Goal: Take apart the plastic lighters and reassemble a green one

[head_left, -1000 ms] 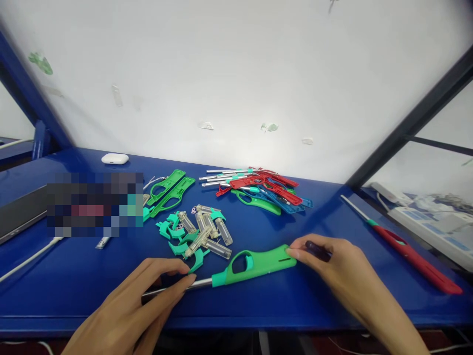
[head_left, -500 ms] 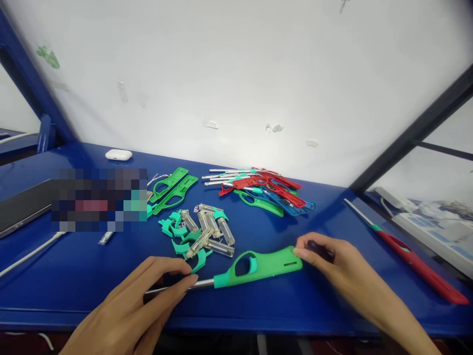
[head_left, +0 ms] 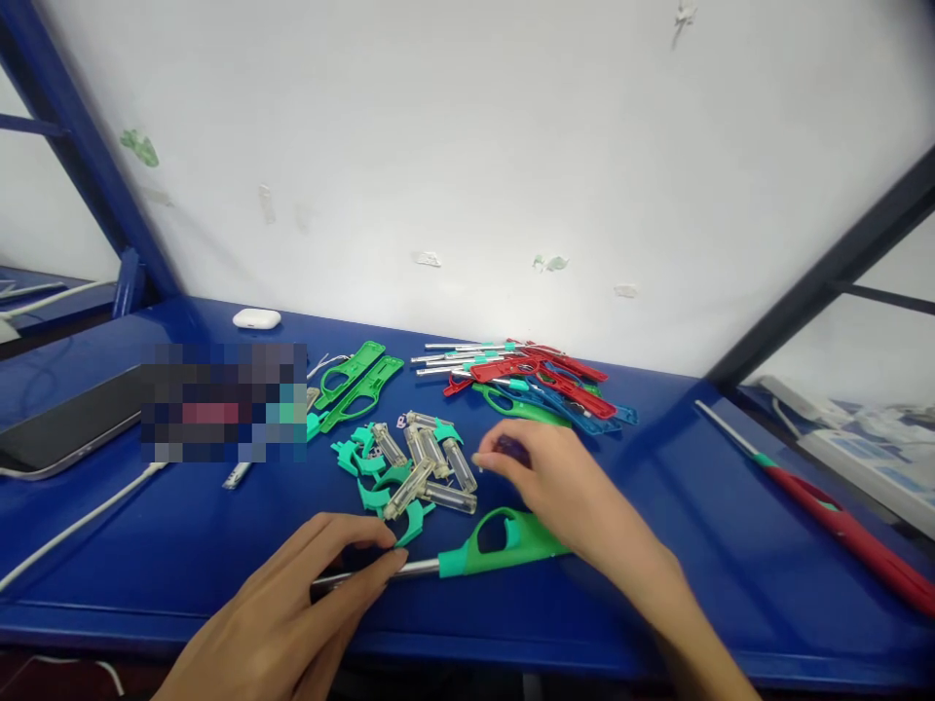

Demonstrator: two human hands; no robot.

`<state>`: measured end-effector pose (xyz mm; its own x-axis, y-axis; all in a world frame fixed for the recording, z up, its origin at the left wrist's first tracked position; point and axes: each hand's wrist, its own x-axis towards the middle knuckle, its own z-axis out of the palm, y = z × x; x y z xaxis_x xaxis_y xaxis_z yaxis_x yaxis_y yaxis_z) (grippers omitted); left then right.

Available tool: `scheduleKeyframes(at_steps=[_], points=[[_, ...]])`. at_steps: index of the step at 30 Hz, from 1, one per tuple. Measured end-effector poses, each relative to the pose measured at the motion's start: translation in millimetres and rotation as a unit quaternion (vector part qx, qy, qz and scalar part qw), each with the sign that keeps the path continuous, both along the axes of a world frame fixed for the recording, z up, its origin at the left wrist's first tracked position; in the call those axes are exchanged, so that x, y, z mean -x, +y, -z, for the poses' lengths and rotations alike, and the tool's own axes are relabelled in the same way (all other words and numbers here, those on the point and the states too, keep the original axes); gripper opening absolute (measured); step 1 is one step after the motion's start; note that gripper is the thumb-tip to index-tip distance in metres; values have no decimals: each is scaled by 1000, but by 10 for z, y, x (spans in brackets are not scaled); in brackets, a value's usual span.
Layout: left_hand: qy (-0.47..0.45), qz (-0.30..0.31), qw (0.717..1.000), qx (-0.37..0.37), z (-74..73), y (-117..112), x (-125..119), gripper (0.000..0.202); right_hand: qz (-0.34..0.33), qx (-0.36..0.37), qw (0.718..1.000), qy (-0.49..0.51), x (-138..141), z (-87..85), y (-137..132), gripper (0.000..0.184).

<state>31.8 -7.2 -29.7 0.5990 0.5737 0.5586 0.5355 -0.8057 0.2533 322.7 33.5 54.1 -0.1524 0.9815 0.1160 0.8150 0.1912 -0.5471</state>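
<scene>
A green long-nosed lighter [head_left: 504,545] lies across the blue table [head_left: 730,545] near its front edge. My left hand [head_left: 299,604] pinches its silver metal nozzle [head_left: 380,572] between thumb and fingers. My right hand [head_left: 555,487] hovers over the lighter's handle, fingers curled around a small dark purple object [head_left: 511,450], close to a cluster of clear fuel tubes [head_left: 430,467] and teal trigger pieces [head_left: 372,467].
Green lighter shells [head_left: 357,375] lie at centre left. A pile of red, blue and green lighter parts [head_left: 533,380] sits behind. A red lighter [head_left: 833,521] lies at right. A phone [head_left: 73,424], white cable [head_left: 80,521] and white earbud case [head_left: 256,318] are at left.
My right hand left the butt end of the green lighter and moved left and up toward the fuel tubes, still holding the dark object. My left hand kept its hold on the nozzle.
</scene>
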Motion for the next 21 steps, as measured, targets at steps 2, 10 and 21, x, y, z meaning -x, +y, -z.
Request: scheduleKeyframes(at_steps=[2, 10, 21], points=[[4, 5, 1000, -3, 12, 5, 10, 46, -22, -1, 999, -35, 152, -21, 110, 16], [-8, 6, 1000, -6, 7, 5, -14, 48, -33, -34, 994, -96, 269, -149, 161, 17], [-21, 7, 1000, -10, -20, -10, -45, 47, -27, -49, 993, -99, 271, -144, 149, 19]])
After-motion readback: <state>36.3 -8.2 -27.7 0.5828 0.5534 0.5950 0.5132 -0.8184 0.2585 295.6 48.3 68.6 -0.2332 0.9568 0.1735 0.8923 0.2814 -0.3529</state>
